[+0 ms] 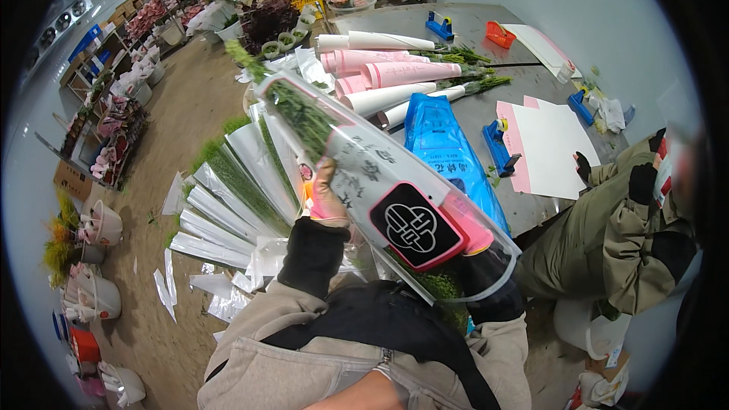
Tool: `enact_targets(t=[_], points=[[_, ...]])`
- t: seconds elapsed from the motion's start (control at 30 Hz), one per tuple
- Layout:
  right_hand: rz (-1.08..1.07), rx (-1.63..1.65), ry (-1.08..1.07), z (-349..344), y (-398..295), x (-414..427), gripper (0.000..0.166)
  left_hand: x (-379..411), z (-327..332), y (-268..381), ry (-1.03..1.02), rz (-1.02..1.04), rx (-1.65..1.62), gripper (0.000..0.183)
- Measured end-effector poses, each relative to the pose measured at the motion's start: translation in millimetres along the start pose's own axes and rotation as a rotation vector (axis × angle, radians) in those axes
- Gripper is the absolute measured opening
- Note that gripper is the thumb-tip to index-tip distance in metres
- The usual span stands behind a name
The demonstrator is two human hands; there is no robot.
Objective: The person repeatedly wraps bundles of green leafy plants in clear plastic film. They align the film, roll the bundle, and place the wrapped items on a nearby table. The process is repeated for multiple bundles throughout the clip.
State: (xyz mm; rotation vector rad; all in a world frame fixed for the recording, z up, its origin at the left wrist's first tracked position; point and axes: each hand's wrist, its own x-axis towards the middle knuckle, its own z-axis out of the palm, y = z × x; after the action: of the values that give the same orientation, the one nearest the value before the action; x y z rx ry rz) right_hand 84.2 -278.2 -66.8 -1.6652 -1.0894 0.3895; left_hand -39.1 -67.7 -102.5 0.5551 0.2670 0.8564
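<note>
A long printed plastic flower sleeve [364,165] with green stems [296,117] inside lies slantwise across both arms. Gloved in pink, my left hand [327,193] grips its narrow stem end from the left side. My right hand [468,230], also in a pink glove, is seen through the clear film near the wide end, beside a black and pink emblem; its fingers are partly hidden, and whether it grips cannot be told. Feathery green foliage [438,285] shows at the wide end. Left of my left hand, bundles of fine greenery in white sleeves [228,210] fan out.
Paper-wrapped bouquets [410,74] lie on the metal table [387,25] beside a blue plastic bag [444,142]. Blue tape dispensers [498,148] and white-pink paper sheets [547,142] are farther right. A co-worker [615,228] stands at the right. Buckets [102,296] line the left floor.
</note>
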Motion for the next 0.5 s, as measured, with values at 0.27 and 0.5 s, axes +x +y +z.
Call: enact_targets(t=[0.27,0.5], points=[[0.400,-0.027,-0.148,-26,95,-58,0.057,50,-54,109,-0.285,0.447,0.261,0.025],[0.193,-0.759,0.423,-58,73,-109,0.059,44,32,151,-0.504,0.042,1.024,0.039]])
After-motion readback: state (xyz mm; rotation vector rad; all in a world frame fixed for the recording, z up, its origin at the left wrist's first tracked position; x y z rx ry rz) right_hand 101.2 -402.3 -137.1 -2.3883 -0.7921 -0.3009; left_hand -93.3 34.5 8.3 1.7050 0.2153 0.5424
